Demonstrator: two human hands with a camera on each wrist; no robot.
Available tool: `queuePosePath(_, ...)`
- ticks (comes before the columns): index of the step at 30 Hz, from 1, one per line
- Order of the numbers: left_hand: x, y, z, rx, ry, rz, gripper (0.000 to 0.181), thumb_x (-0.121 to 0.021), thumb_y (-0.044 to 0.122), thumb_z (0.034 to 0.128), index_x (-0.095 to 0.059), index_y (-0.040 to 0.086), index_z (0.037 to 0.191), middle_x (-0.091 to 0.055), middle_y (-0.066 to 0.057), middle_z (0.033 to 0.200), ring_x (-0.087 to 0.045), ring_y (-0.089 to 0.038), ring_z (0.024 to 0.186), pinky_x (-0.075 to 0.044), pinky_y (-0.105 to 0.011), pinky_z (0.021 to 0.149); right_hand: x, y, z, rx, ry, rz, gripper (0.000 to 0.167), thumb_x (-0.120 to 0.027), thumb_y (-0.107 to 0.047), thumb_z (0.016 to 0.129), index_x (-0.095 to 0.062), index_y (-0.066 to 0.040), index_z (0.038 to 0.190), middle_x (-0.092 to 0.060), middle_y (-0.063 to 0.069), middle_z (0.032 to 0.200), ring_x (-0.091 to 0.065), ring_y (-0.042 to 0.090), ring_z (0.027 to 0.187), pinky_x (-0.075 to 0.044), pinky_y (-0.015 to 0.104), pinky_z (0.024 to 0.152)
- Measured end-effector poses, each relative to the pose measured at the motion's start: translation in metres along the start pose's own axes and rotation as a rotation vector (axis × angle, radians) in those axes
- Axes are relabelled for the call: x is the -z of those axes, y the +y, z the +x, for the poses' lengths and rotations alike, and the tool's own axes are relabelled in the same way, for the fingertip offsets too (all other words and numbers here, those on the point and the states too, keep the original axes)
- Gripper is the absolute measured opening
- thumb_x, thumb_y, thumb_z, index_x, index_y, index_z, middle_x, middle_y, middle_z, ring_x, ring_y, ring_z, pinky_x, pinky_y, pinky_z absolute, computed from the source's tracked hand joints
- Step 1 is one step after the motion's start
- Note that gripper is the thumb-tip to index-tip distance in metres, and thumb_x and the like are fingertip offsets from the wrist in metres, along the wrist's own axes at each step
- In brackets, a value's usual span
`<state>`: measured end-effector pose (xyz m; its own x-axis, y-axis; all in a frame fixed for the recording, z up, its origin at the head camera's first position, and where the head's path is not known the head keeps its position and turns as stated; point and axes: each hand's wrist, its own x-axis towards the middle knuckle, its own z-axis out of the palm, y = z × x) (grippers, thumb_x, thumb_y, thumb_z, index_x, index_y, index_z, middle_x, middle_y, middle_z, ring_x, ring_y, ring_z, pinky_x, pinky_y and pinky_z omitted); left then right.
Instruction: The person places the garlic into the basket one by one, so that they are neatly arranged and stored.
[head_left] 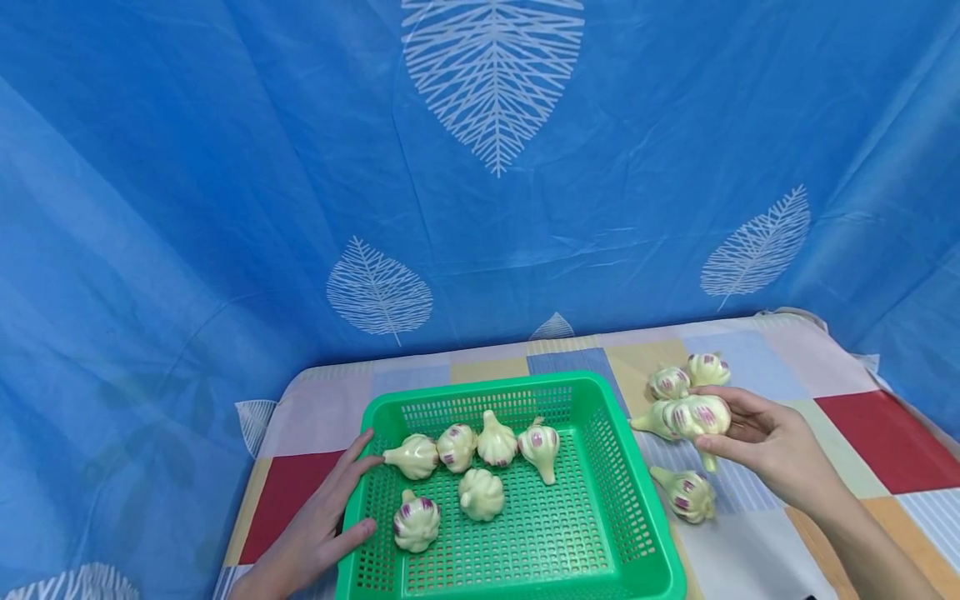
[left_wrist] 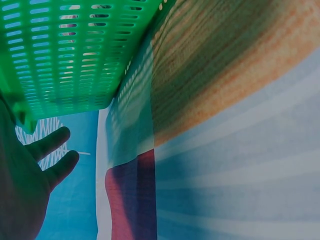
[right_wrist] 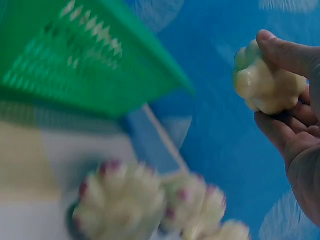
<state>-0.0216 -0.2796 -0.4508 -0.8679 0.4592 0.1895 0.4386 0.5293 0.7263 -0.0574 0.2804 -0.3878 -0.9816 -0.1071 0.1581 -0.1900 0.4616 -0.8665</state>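
This looks like a small curtained-off nook; whether it lies in a home or a studio cannot be told. A blue curtain (head_left: 480,242) printed with white leaves (head_left: 495,83) hangs behind the worktop (head_left: 750,542) and along both sides. A cloth (head_left: 885,442) of coloured squares and stripes, a green plastic basket (head_left: 517,380) and garlic bulbs (head_left: 482,496) lend it a household look.

You are facing a table (head_left: 870,442) with a bright checked cloth (head_left: 757,546), where a green basket (head_left: 487,388) and garlic bulbs (head_left: 690,498) are sitting.
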Motion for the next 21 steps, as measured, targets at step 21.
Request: queuePosePath(21,-0.001,-0.002,0.0,0.005,-0.002,-0.019,0.065,-0.065,0.017,0.0937,-0.038,0.021,0.153,-0.011,-0.006,0.167,-0.013,-0.004,0.147,-0.057,-0.032,0.086,-0.089,-0.066,0.042,0.144,-0.475,0.203,0.045,-0.088,-0.018,0.079,-0.066,-0.008,0.117,-0.062,0.015,0.128,-0.068,0.018,0.11,-0.057,0.035,0.089)
